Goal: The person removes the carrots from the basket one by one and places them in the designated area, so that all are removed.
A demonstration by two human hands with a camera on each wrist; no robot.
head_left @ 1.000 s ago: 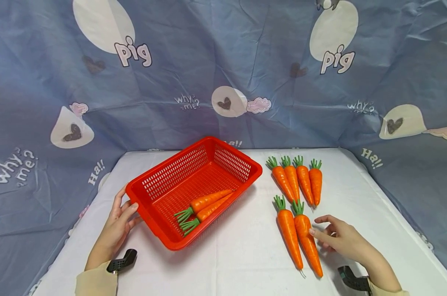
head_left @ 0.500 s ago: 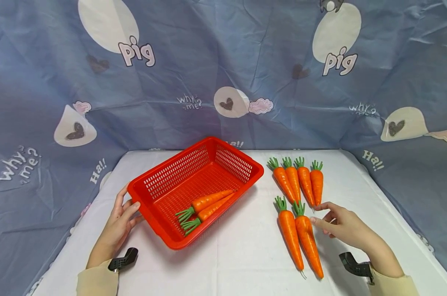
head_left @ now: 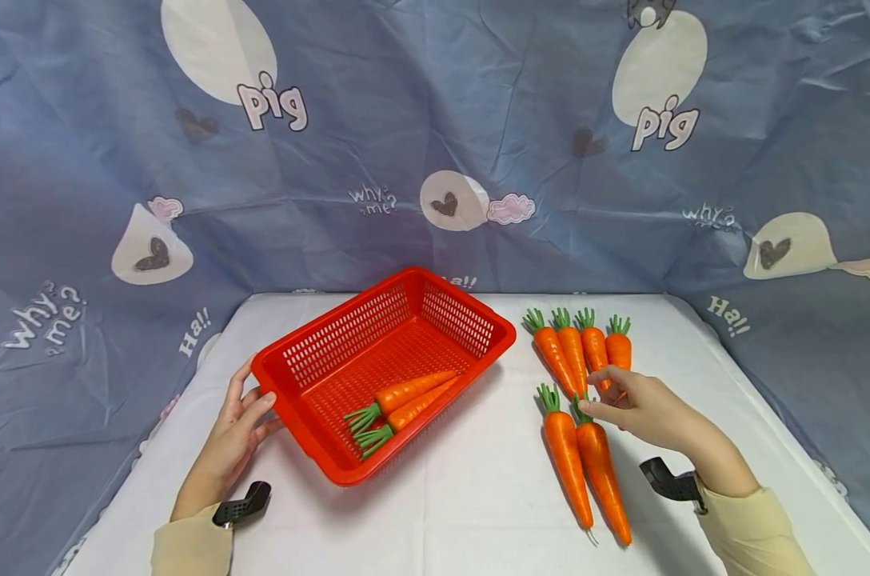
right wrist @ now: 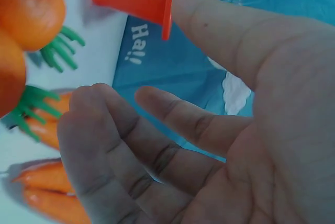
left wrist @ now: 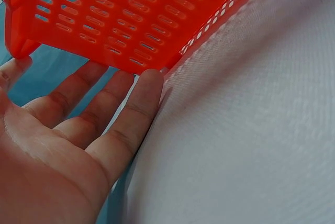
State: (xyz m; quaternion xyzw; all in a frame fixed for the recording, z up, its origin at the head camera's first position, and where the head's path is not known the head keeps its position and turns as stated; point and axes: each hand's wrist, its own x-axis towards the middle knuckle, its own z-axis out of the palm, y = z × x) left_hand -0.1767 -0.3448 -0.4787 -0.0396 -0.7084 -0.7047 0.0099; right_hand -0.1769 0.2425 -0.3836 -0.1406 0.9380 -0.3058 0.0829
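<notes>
The red plastic basket (head_left: 313,432) sits left of centre on the white table, holding two carrots (head_left: 413,390) with green tops. My left hand (head_left: 229,436) touches its left end: the thumb tip is at the rim. In the left wrist view the fairly straight fingers (left wrist: 123,135) reach to the lower edge of the perforated wall. My right hand (head_left: 644,408) is over the carrots on the right, thumb and fingers apart with nothing between them. Its thumb overlaps the green top of the near right carrot (head_left: 602,480) in the head view. Beside that lies another carrot (head_left: 567,472).
A row of several carrots (head_left: 553,352) lies farther back on the right, its right part partly hidden by my right hand. White cloth (head_left: 478,480) covers the table. A blue printed sheet (head_left: 377,104) hangs behind and at both sides.
My right hand has moved away from me and to the left, from beside the near right carrot to over its green top and the back row's tips. My left hand stays at the basket.
</notes>
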